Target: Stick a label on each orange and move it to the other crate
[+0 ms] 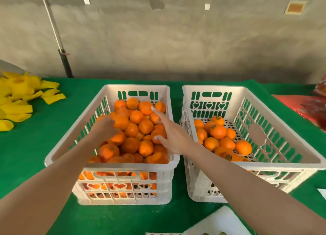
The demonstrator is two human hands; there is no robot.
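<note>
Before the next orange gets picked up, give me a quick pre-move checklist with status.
1. Supply: left crate is heaped with oranges. Ok.
2. Room in the other crate: right crate holds one loose layer, with part of its floor bare. Ok.
3. Left hand on fruit: fingers rest on an orange in the pile, but a closed grip is not visible. Cannot tell.
4. Right hand free: open, index finger stretched over the pile, holding nothing visible. Ok.
5. Label ready on the right hand's fingers: none discernible. Cannot tell.
6. Label sheet within reach: pale sheet at the near edge, its contents unreadable. Cannot tell.
</note>
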